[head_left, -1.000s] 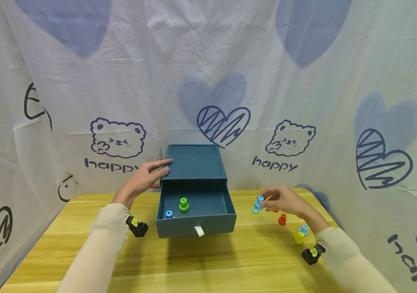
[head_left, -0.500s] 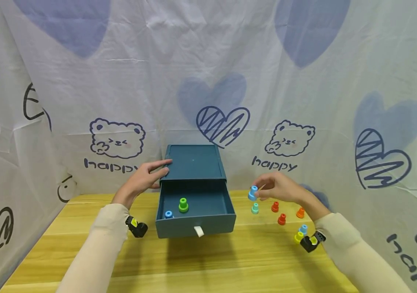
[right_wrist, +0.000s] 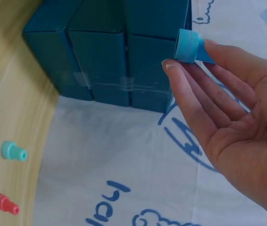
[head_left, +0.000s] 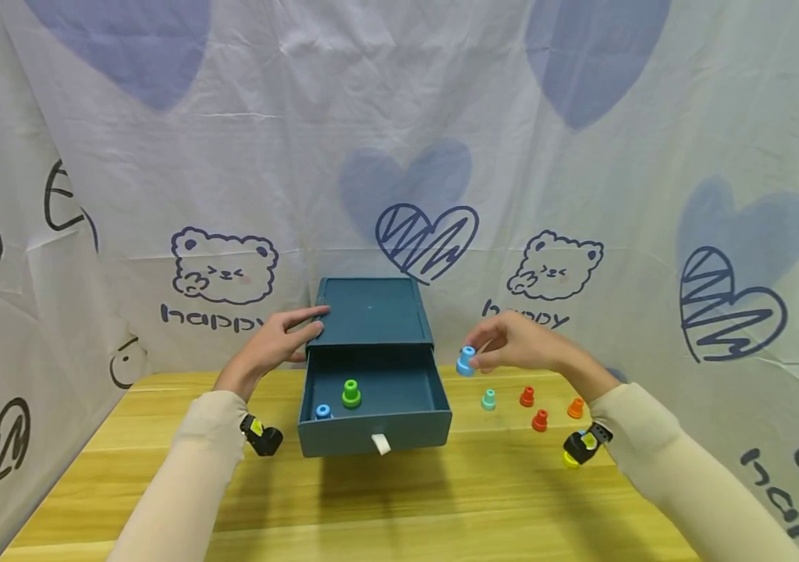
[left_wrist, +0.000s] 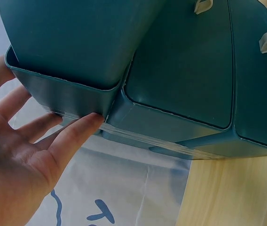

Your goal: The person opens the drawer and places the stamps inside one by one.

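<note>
My right hand (head_left: 515, 341) pinches a small blue stepped plastic peg (head_left: 466, 361) between thumb and fingers. It is held in the air just right of the dark teal drawer unit (head_left: 374, 312). In the right wrist view the peg's hollow wide end (right_wrist: 186, 46) faces away from the palm. My left hand (head_left: 275, 347) rests against the unit's upper left side, its fingers extended and spread in the left wrist view. The top drawer (head_left: 375, 433) is pulled out. Inside it stand a green peg (head_left: 351, 394) and another blue peg (head_left: 323, 411), partly hidden by the drawer front.
On the wooden table (head_left: 399, 515), right of the unit, stand a teal peg (head_left: 488, 400), two red pegs (head_left: 540, 421), an orange peg (head_left: 576, 407) and a yellow peg (head_left: 571, 460) partly behind the right wrist camera. A printed cloth (head_left: 399, 156) hangs behind and at the sides.
My right hand has lifted the blue peg off the area by the teal peg and carried it up and left toward the open drawer. The left hand stays where it was.
</note>
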Demonstrator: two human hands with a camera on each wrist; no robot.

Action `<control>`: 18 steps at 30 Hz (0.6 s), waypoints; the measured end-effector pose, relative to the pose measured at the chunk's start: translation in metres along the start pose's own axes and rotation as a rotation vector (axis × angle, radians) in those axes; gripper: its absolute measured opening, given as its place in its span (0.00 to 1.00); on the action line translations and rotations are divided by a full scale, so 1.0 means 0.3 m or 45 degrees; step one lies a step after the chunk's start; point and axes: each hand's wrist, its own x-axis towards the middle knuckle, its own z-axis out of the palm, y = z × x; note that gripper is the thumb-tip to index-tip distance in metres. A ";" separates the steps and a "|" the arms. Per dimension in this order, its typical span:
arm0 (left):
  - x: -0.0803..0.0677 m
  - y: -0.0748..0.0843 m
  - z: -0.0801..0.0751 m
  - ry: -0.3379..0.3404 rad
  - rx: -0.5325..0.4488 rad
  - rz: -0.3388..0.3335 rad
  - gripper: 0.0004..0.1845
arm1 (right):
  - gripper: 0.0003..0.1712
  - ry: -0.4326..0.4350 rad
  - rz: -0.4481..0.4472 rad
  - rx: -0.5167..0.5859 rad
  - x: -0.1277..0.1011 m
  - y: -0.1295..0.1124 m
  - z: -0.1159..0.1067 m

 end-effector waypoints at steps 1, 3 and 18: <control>0.000 0.000 0.000 0.000 -0.001 0.000 0.31 | 0.13 -0.006 0.000 -0.008 0.005 -0.009 0.000; 0.000 0.001 0.000 0.001 -0.002 -0.001 0.31 | 0.14 -0.014 0.003 -0.026 0.016 -0.025 0.002; 0.000 -0.001 0.001 0.000 0.004 -0.004 0.31 | 0.11 -0.127 -0.024 -0.138 0.099 -0.140 0.022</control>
